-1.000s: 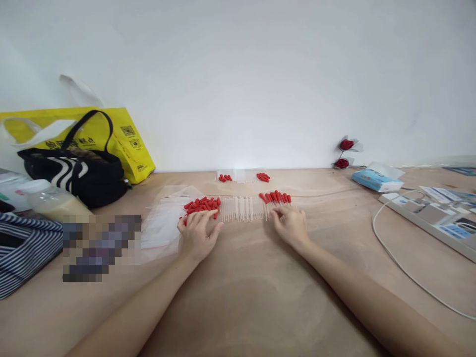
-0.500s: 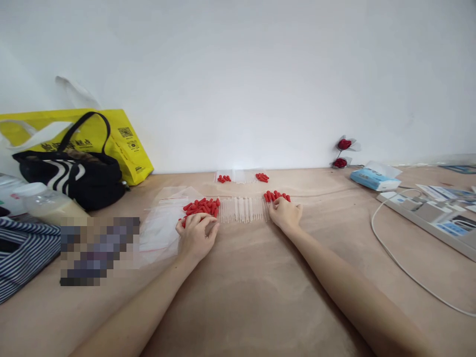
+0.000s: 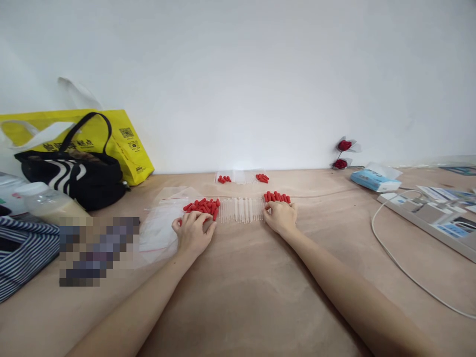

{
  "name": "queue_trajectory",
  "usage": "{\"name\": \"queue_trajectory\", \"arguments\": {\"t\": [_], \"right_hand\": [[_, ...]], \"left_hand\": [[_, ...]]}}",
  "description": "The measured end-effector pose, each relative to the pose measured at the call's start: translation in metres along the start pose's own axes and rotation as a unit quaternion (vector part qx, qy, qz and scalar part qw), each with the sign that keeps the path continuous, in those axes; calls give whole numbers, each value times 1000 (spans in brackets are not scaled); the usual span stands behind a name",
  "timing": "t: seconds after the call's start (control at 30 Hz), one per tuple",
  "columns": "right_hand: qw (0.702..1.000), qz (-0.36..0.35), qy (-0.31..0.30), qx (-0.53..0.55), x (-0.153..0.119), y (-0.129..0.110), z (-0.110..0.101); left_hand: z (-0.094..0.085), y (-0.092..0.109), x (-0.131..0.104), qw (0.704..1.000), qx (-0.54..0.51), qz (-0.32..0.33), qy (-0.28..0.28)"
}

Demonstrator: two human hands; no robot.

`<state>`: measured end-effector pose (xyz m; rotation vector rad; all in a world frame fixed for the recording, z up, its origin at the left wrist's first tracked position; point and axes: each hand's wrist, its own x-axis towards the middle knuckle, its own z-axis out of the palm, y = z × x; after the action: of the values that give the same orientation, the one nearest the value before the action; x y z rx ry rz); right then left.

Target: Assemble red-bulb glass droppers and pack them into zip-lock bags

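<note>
Small red cap-like pieces (image 3: 203,205) lie in a loose heap at the table's centre left. My left hand (image 3: 194,231) rests at the near edge of this heap, its fingers bent and spread, thumb apart from them. Right of the heap is a row of thin clear and whitish sticks (image 3: 242,210), side by side. My right hand (image 3: 281,216) is at the row's right end, thumb and fingertips curled together; what they pinch, if anything, is hidden. Just beyond it, more red pieces (image 3: 275,197) stand in a tidy line.
Clear plastic bags (image 3: 158,233) lie left of the heap. Against the wall is a bag holding two small red groups (image 3: 262,178). A yellow bag (image 3: 137,148), black bag (image 3: 100,183) and bottle (image 3: 48,203) stand left; tissues (image 3: 375,179) and a power strip (image 3: 427,218) right.
My right hand has shifted slightly left and its fingers have curled in more. My left hand has drawn a little left, with its thumb and fingers spread over the heap.
</note>
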<state>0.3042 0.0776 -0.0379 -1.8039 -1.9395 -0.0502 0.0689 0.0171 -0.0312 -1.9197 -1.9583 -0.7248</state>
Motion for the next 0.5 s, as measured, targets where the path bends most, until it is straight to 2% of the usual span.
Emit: {"name": "queue_trajectory", "arguments": {"t": [0.3, 0.5], "right_hand": [[996, 36, -52, -63, 3, -5, -7], [991, 67, -88, -71, 9, -12, -9]], "left_hand": [[9, -1, 7, 998, 39, 34, 26], [9, 3, 10, 996, 60, 54, 46]]}}
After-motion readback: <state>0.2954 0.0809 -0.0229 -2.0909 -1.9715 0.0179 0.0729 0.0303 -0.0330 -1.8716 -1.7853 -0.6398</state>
